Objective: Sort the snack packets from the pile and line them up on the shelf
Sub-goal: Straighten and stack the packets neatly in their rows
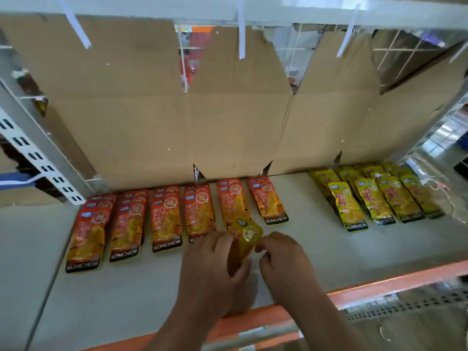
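Straight ahead runs a pale grey shelf board (316, 249) with an orange front rail (379, 282), backed by torn brown cardboard sheets (152, 110) that stand against a white wire grid (395, 51). A white slotted upright (38, 158) slants along the left side. On the left half of the board, red-orange foil snack packets (167, 219) lie flat in six overlapping columns, reaching back to the cardboard. Well apart on the right, yellow foil snack packets (372, 196) lie in four similar columns. Both hands meet near the middle, in front of the fifth red-orange column. The left hand (210, 264) has its fingers curled round the left side of a single yellow foil packet (247, 236), thumb underneath. The right hand (281, 259) pinches that packet's right edge with its fingertips, the other fingers tucked in. The packet is tilted with its top towards the cardboard, and it covers the near end of the fifth column; whether it touches the board cannot be told.
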Available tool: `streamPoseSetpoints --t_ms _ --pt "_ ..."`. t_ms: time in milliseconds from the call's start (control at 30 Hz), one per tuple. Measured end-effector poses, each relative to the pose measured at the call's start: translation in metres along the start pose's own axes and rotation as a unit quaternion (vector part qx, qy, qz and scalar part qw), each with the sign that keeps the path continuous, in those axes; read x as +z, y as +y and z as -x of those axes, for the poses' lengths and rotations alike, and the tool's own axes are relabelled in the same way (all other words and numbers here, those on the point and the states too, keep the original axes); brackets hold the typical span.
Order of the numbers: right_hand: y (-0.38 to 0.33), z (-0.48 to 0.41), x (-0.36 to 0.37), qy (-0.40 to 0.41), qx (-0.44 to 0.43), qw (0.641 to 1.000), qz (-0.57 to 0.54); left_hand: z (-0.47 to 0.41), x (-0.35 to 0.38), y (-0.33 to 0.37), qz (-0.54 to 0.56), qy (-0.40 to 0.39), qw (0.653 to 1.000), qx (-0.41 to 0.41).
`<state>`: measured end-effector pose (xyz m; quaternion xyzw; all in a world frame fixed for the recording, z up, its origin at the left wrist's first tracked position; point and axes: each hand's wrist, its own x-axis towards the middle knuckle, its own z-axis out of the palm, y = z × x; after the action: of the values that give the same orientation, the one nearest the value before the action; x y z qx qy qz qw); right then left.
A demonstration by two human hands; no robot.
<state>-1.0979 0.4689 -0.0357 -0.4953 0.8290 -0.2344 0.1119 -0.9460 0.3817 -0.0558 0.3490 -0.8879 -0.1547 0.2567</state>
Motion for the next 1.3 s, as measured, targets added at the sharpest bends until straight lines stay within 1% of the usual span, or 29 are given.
streamPoseSetpoints --t_ms 100,167,267,400,467,533,633,700,800,967,1100,1300 --pt "0.028 0.001 -0.021 0.018 0.033 0.999 -0.007 -0.007 0.016 0.023 0.02 -0.034 0.998 0.038" --pt "0.045 0.001 -0.036 0.004 0.062 0.998 -0.005 -0.011 0.024 0.036 0.02 -0.049 0.996 0.076" --pt "0.065 0.001 -0.051 0.006 0.088 0.996 -0.004 -0.02 0.036 0.057 0.013 -0.077 0.988 0.135" --pt "0.086 0.003 -0.059 -0.007 0.126 0.991 0.04 -0.032 0.054 0.083 0.008 -0.112 0.979 0.172" --pt "0.096 0.005 -0.061 -0.007 0.138 0.989 0.054 -0.037 0.06 0.09 0.011 -0.115 0.977 0.177" --pt "0.104 0.007 -0.061 0.0 0.145 0.988 0.046 -0.041 0.063 0.093 0.014 -0.106 0.976 0.19" --pt "0.111 0.008 -0.061 0.035 0.152 0.987 0.043 -0.048 0.067 0.096 0.022 -0.096 0.97 0.22" --pt "0.117 0.009 -0.062 0.06 0.158 0.985 0.034 -0.053 0.074 0.1 0.022 -0.106 0.967 0.23" --pt "0.128 0.012 -0.069 0.108 0.171 0.979 -0.009 -0.055 0.085 0.104 0.02 -0.126 0.963 0.237" --pt "0.149 0.007 -0.083 0.215 0.194 0.957 -0.033 -0.056 0.09 0.101 0.038 -0.126 0.969 0.211" --pt "0.161 -0.011 -0.089 0.23 0.19 0.953 -0.044 -0.056 0.091 0.101 0.036 -0.112 0.968 0.223" --pt "0.177 -0.029 -0.087 0.247 0.182 0.952 -0.026 -0.058 0.093 0.101 0.02 -0.113 0.966 0.23"
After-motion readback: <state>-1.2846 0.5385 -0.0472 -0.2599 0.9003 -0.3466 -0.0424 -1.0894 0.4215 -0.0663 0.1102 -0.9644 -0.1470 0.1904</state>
